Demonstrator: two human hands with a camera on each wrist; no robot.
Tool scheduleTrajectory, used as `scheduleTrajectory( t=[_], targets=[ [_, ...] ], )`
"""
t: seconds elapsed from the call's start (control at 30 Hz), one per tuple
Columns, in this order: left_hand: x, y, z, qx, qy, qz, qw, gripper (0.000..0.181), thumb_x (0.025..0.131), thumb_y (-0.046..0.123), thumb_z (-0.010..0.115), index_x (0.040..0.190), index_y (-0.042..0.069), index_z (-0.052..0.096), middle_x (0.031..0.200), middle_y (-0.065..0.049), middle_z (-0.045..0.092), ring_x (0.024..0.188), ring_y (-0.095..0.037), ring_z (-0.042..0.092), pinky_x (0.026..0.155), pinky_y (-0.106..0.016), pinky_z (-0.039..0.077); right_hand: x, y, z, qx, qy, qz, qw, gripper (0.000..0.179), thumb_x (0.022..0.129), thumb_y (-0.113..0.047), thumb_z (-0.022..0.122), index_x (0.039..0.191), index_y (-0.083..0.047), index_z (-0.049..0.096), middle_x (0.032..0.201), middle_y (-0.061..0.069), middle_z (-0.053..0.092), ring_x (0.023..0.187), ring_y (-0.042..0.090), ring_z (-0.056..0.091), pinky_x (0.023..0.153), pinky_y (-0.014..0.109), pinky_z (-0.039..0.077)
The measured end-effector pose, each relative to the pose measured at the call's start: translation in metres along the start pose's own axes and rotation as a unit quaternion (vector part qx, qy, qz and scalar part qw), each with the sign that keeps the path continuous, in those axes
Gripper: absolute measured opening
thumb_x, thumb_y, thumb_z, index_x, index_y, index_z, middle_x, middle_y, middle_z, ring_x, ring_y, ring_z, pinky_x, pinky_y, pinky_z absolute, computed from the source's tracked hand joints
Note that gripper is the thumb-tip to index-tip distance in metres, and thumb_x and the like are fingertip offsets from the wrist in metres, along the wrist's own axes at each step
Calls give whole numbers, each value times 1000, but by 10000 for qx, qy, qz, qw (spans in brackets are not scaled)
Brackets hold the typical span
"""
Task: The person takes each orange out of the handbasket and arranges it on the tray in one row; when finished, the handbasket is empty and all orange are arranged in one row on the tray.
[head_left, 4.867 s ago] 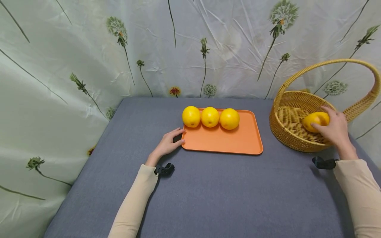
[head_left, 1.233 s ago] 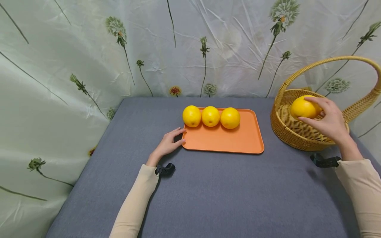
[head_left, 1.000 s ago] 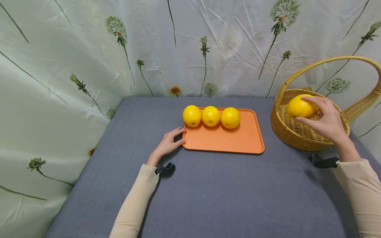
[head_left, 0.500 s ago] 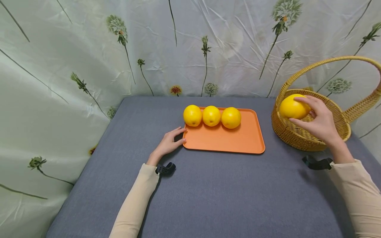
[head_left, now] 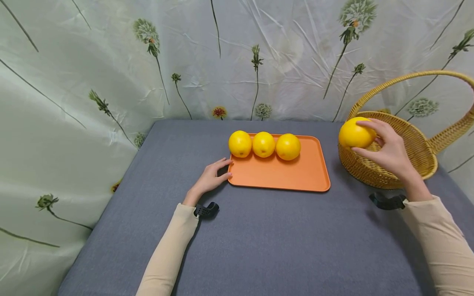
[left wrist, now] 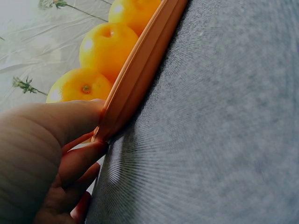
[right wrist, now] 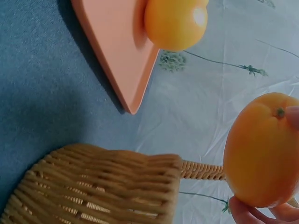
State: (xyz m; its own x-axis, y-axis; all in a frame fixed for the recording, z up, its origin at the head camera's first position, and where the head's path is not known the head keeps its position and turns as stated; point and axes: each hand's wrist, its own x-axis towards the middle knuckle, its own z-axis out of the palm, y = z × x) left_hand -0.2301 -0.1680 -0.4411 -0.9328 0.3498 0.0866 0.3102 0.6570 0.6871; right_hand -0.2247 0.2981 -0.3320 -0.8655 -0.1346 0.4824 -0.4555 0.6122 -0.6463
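In the head view my right hand [head_left: 389, 148] grips an orange [head_left: 357, 133] between thumb and fingers, held up at the left rim of the wicker basket [head_left: 355, 170]. The right wrist view shows that orange [right wrist: 262, 149] with its stem end facing the camera and fingertips at its sides. My left hand [head_left: 210, 176] touches the left edge of an orange-coloured tray [head_left: 277, 176], its thumb and fingertips spread along the rim. On the tray's back side three oranges stand in a row: left [head_left: 240, 144], middle [head_left: 263, 144] and right [head_left: 288, 146].
The basket's tall arched handle [head_left: 414, 75] rises at the right. A grey cloth [head_left: 281, 238] covers the table, and a flower-printed curtain [head_left: 296, 61] hangs behind. The right half of the tray shows bare surface, on the side facing the basket.
My right hand has lifted the orange from inside the basket and carried it left to the basket's left rim. My left hand has stayed at the tray's edge.
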Motion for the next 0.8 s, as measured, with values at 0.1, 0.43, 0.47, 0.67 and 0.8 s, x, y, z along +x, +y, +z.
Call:
scheduleTrajectory(
  t=[0.1, 0.43, 0.47, 0.67, 0.8],
  targets=[
    [0, 1, -1, 1, 21, 10, 10000, 50, 90, 22, 62, 136, 9, 50, 144, -16, 45, 139, -32, 36, 114, -51, 29, 2, -1, 3, 108, -92, -11, 9999, 65, 70, 3, 76, 131, -11, 55, 132, -19, 43, 115, -10, 37, 82, -6, 34],
    [-1, 2, 0, -23, 10, -20, 10000, 50, 90, 22, 62, 136, 9, 50, 144, -15, 45, 140, -32, 35, 114, -51, 28, 8, -3, 16, 68, -357, -135, 9992, 70, 66, 6, 79, 130, -10, 56, 134, -3, 47, 115, -13, 37, 82, -6, 35],
    [-1, 2, -1, -30, 21, -11, 10000, 50, 90, 22, 62, 136, 9, 50, 144, -16, 45, 140, -32, 35, 114, -51, 28, 8, -4, 18, 53, -386, -162, 9991, 70, 65, 6, 79, 130, -9, 56, 135, 3, 47, 115, -13, 37, 82, -6, 35],
    [-1, 2, -1, 3, 42, 52, 10000, 50, 89, 21, 62, 136, 8, 50, 144, -16, 46, 139, -33, 36, 113, -52, 29, 13, -5, 28, -132, -637, -246, 9976, 67, 67, 4, 78, 129, -8, 56, 136, 22, 45, 115, -17, 34, 80, -8, 33],
    [-1, 1, -1, -10, 0, 34, 10000, 50, 89, 21, 62, 136, 8, 50, 144, -16, 46, 139, -32, 36, 114, -51, 29, 12, -3, 36, -290, -909, -132, 9954, 65, 69, -3, 78, 130, -11, 55, 140, 21, 42, 126, 13, 40, 81, -7, 30]
  ],
)
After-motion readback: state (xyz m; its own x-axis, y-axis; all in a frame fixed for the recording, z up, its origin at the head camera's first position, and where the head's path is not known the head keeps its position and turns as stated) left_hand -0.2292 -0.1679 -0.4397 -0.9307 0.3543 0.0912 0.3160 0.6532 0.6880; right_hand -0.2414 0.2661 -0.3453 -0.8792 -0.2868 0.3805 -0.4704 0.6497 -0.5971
